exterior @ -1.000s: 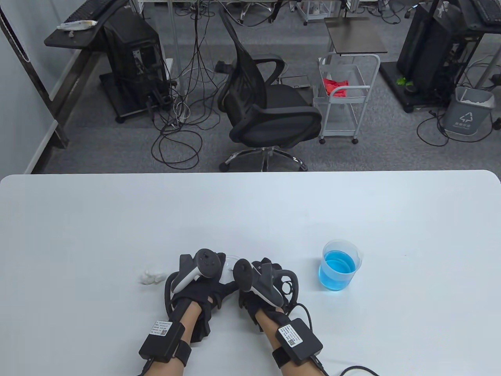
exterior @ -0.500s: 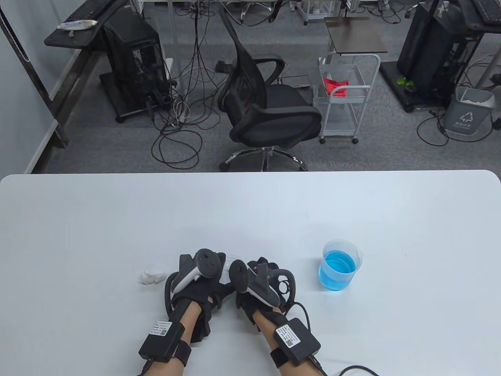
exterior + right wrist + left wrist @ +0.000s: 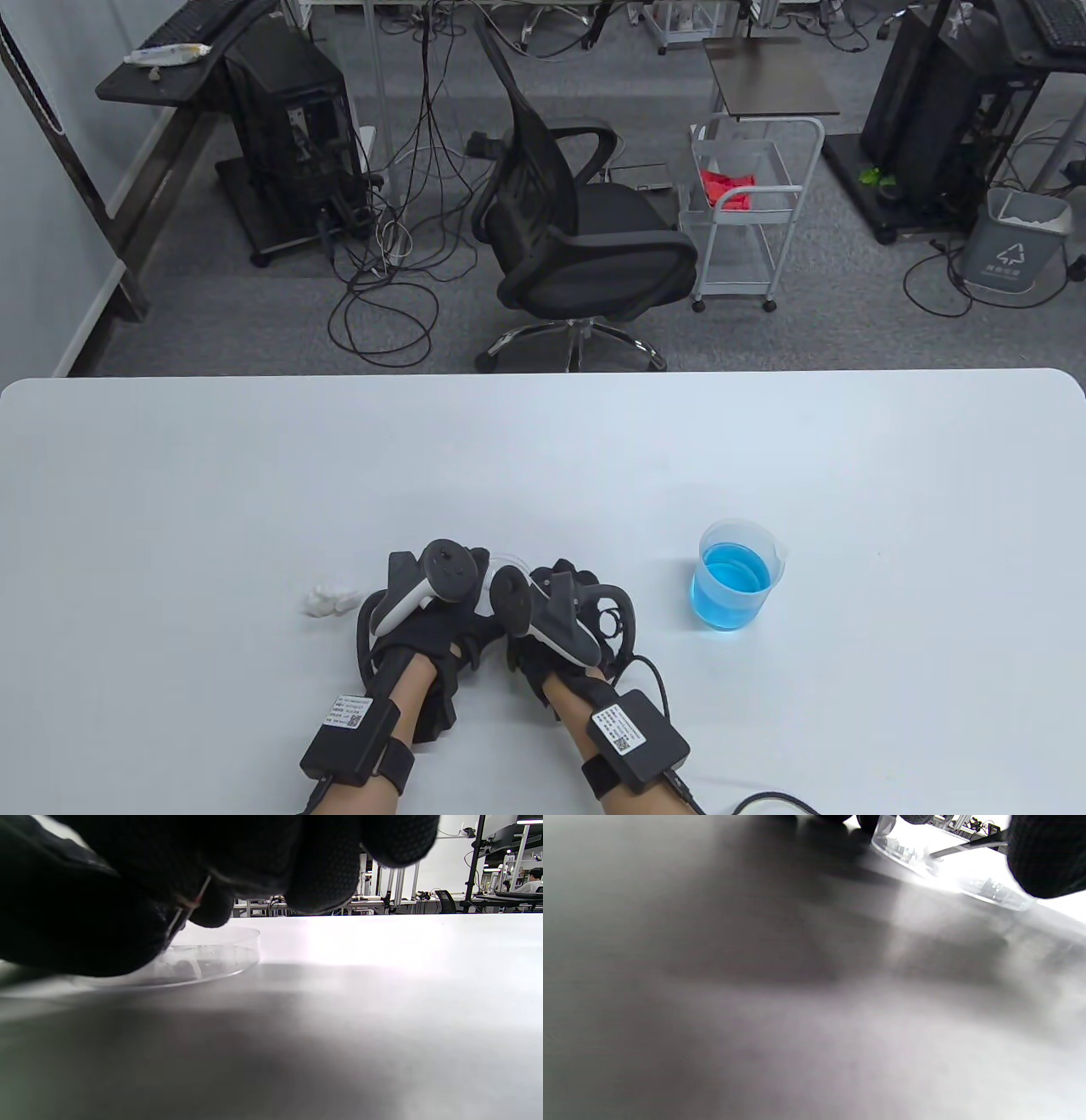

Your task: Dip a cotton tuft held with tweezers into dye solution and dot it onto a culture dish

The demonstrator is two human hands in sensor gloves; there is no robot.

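Note:
A clear culture dish (image 3: 506,560) lies on the white table, mostly hidden under both gloved hands. My right hand (image 3: 551,607) pinches thin metal tweezers (image 3: 186,909) in curled fingers. The tweezers slant down into the culture dish (image 3: 212,957). In the left wrist view the tweezers (image 3: 967,846) reach over the dish (image 3: 988,891), and their tip is too blurred to show a cotton tuft. My left hand (image 3: 441,598) has its fingertips against the dish's left rim. A beaker of blue dye (image 3: 735,577) stands apart to the right. Loose white cotton (image 3: 327,599) lies left of my left hand.
The table's (image 3: 543,458) far edge borders a floor with an office chair (image 3: 577,238), a white cart (image 3: 751,212) and cables. A black cable (image 3: 764,802) trails from my right wrist unit along the table's near edge.
My right hand has shifted slightly left, closer to my left hand and further over the dish. The left hand, beaker and cotton have not moved.

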